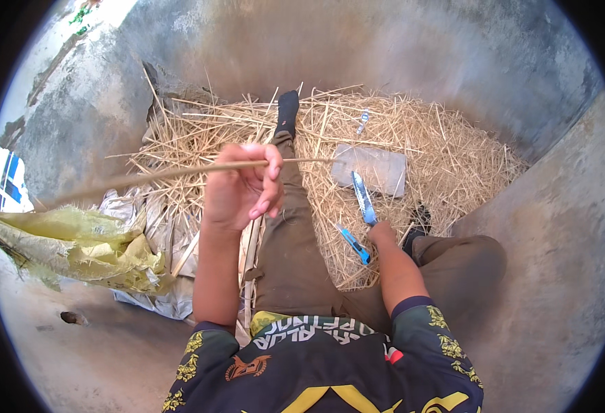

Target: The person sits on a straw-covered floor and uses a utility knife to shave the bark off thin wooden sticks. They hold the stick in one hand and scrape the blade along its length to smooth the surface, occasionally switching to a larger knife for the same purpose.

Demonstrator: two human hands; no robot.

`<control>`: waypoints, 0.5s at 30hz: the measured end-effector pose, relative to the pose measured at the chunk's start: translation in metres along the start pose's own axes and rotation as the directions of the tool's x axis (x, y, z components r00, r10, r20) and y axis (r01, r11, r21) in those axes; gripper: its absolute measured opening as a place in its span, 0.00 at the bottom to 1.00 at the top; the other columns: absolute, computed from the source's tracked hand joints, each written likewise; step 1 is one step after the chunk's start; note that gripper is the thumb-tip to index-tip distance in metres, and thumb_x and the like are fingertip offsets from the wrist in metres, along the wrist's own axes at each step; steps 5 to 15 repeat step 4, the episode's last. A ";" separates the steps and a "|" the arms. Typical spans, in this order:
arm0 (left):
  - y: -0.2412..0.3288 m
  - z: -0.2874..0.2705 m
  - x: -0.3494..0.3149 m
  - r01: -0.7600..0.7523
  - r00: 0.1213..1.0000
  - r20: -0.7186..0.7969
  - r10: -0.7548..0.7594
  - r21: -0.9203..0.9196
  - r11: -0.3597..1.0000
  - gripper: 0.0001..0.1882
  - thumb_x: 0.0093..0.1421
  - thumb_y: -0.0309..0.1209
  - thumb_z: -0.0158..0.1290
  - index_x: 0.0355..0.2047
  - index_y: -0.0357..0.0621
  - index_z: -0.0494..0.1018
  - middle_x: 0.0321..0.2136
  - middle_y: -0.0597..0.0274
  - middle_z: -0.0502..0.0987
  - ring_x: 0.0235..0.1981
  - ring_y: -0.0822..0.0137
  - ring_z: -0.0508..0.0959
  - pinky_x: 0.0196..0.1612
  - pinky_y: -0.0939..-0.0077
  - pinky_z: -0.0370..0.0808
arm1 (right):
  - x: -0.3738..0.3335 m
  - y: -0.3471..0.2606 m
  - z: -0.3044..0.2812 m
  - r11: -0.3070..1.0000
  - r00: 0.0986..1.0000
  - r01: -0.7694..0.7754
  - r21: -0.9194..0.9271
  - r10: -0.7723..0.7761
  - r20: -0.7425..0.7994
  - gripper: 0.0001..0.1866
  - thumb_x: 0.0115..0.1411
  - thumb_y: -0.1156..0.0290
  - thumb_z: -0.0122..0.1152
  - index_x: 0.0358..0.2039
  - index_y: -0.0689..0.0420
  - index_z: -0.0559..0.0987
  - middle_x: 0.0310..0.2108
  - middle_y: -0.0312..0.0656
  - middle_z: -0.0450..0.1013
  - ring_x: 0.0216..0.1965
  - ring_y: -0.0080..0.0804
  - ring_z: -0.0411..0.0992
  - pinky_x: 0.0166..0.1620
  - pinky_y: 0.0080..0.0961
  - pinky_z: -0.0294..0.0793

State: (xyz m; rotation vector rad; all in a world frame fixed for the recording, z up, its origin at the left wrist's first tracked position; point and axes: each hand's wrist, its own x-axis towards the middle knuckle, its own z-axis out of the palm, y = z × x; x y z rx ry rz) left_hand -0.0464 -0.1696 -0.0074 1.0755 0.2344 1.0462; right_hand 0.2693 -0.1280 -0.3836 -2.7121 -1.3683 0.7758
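A long thin straw-coloured stick [158, 175] is pinched in my raised left hand [242, 189], between the thumb and fingers. Its near part runs off to the left and looks blurred; the other end points right, to the edge of a grey slab [387, 173] in the picture. My right hand [382, 234] is closed round the handle of a knife [362, 197], whose blade points up and away, its tip over the slab. Close to that hand, a blue box cutter [354, 244] lies on the straw.
Loose straw and thin strips [447, 155] cover the ground between concrete walls [385, 48]. A frayed yellowish sack [75, 248] lies at the left. Beyond the slab is a small pale object resembling a wristwatch [364, 122]. My outstretched leg [289, 241] crosses the middle.
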 end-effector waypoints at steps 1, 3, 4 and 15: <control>0.003 0.001 0.002 -0.052 0.996 0.068 0.054 -0.026 0.998 0.31 0.71 0.57 0.36 0.30 0.38 0.69 0.11 0.59 0.71 0.06 0.72 0.66 0.15 0.75 0.74 | -0.001 0.003 0.000 1.000 0.999 0.007 0.030 -0.008 0.044 0.38 0.58 0.59 0.66 0.63 0.65 0.65 0.54 0.57 0.75 0.57 0.51 0.74 0.60 0.43 0.72; 0.019 0.013 0.007 -0.148 0.967 0.197 0.163 -0.089 0.985 0.35 0.67 0.65 0.38 0.33 0.40 0.69 0.14 0.59 0.74 0.09 0.71 0.71 0.15 0.76 0.75 | 0.000 0.007 -0.004 0.996 0.991 0.015 0.091 -0.027 0.131 0.45 0.56 0.58 0.69 0.67 0.64 0.58 0.56 0.57 0.74 0.58 0.52 0.73 0.61 0.44 0.71; 0.019 0.014 0.005 -0.139 0.968 0.196 0.155 -0.090 0.986 0.35 0.67 0.65 0.38 0.33 0.40 0.69 0.14 0.59 0.74 0.09 0.71 0.71 0.15 0.76 0.75 | 0.005 0.011 -0.005 0.991 0.976 0.000 0.132 -0.028 0.215 0.48 0.54 0.55 0.72 0.67 0.63 0.58 0.60 0.58 0.70 0.65 0.57 0.65 0.62 0.48 0.70; 0.019 0.014 0.005 -0.139 0.968 0.196 0.155 -0.090 0.986 0.35 0.67 0.65 0.38 0.33 0.40 0.69 0.14 0.59 0.74 0.09 0.71 0.71 0.15 0.76 0.75 | 0.005 0.011 -0.005 0.991 0.976 0.000 0.132 -0.028 0.215 0.48 0.54 0.55 0.72 0.67 0.63 0.58 0.60 0.58 0.70 0.65 0.57 0.65 0.62 0.48 0.70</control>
